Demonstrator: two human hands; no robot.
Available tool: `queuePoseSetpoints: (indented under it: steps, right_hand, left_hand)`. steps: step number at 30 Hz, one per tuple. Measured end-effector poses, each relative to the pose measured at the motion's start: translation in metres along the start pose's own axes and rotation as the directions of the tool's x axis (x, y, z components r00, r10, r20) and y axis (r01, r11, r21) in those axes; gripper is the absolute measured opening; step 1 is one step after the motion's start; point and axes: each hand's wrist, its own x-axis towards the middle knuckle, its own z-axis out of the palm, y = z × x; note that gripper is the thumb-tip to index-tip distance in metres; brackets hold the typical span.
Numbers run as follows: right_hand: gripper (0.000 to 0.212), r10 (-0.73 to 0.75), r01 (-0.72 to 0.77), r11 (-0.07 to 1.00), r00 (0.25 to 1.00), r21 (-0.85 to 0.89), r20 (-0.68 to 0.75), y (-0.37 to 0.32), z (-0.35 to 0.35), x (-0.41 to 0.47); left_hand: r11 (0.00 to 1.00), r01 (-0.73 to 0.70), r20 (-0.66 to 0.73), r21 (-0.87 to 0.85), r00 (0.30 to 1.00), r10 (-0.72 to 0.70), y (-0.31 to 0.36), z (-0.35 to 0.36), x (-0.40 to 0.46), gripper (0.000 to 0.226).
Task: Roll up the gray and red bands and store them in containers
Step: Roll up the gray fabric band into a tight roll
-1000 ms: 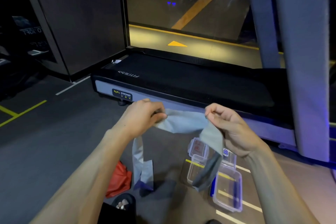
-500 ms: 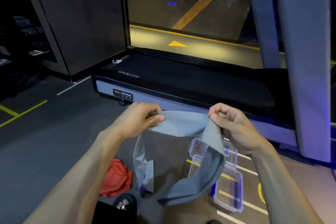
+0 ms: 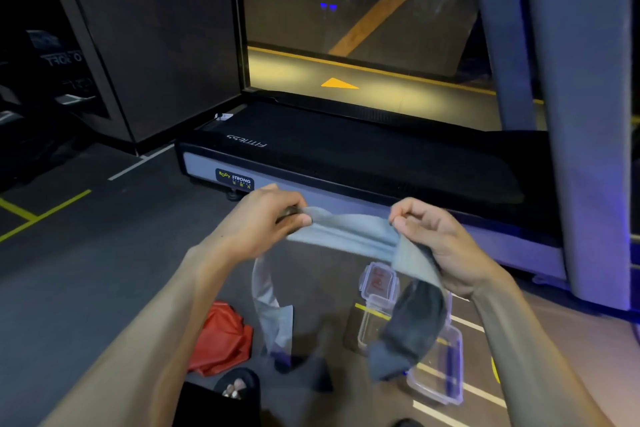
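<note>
**Gym floor by the treadmill: gray band stretched between two hands**

Dark gym flooring (image 3: pixel 86 270) with yellow lines runs up to a treadmill (image 3: pixel 346 156). Above it, the left hand (image 3: pixel 263 218) pinches one end of the gray band (image 3: pixel 349 236) in a closed grip, and the right hand (image 3: pixel 440 243) pinches it further along; the span between them is taut, both tails hang down. On the floor lie the crumpled red band (image 3: pixel 221 340) and two open clear containers (image 3: pixel 440 367), just beside each other under the right tail.
</note>
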Motion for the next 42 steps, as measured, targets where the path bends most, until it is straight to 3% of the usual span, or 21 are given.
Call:
queuePoseSetpoints:
  steps: [2, 8, 15, 18, 21, 26, 30, 32, 38, 42]
  right_hand:
    - [0.017, -0.018, 0.017, 1.000, 0.999, -0.019, -0.034, 0.001, -0.002, 0.000]
    - [0.007, -0.100, 0.058, 0.917, 0.991, -0.395, -0.087, 0.006, -0.012, -0.002]
    - [0.006, -0.125, 0.071, 0.865, 0.989, -0.497, -0.075, 0.001, -0.011, -0.005]
    - [0.007, -0.089, 0.059, 0.976, 0.986, -0.208, -0.138, 0.001, -0.004, -0.005]
    - [0.005, -0.032, 0.046, 0.992, 0.993, 0.121, -0.116, -0.003, 0.005, -0.007]
    - [0.002, -0.009, 0.031, 0.969, 0.996, 0.245, -0.090, -0.003, 0.009, -0.004]
    - [0.002, -0.047, 0.063, 0.958, 0.997, 0.281, -0.061, -0.002, 0.009, -0.004]
    - [0.004, -0.061, 0.072, 0.974, 0.996, 0.213, -0.058, -0.004, 0.007, -0.006]
    - [0.009, -0.077, 0.087, 0.956, 0.996, -0.281, 0.046, 0.001, -0.013, -0.012]
    - [0.008, -0.017, 0.062, 0.919, 0.993, -0.389, 0.119, 0.007, -0.015, -0.013]
  left_hand:
    - [1.000, 0.019, 0.017, -0.019, 1.000, -0.018, 0.000, 0.001, -0.001, 0.008]
    - [0.994, 0.064, 0.029, -0.094, 0.998, -0.062, 0.000, -0.003, -0.004, 0.007]
    - [0.971, 0.113, 0.090, -0.210, 0.991, -0.096, -0.002, -0.004, -0.006, 0.014]
    - [0.972, 0.122, 0.108, -0.201, 0.989, -0.102, -0.004, -0.004, -0.006, 0.015]
    - [0.970, 0.139, 0.106, -0.200, 0.987, -0.119, -0.003, -0.003, -0.007, 0.015]
    - [0.920, 0.204, 0.180, -0.336, 0.972, -0.150, -0.001, -0.002, -0.005, 0.014]
    - [0.835, 0.291, 0.323, -0.466, 0.935, -0.146, 0.001, -0.004, -0.009, 0.018]
    - [0.792, 0.308, 0.366, -0.527, 0.924, -0.115, 0.000, -0.006, -0.012, 0.018]
    - [0.748, 0.308, 0.388, -0.588, 0.919, -0.073, 0.006, -0.022, -0.019, 0.015]
    - [0.725, 0.267, 0.400, -0.636, 0.916, 0.014, 0.017, -0.030, -0.019, 0.014]
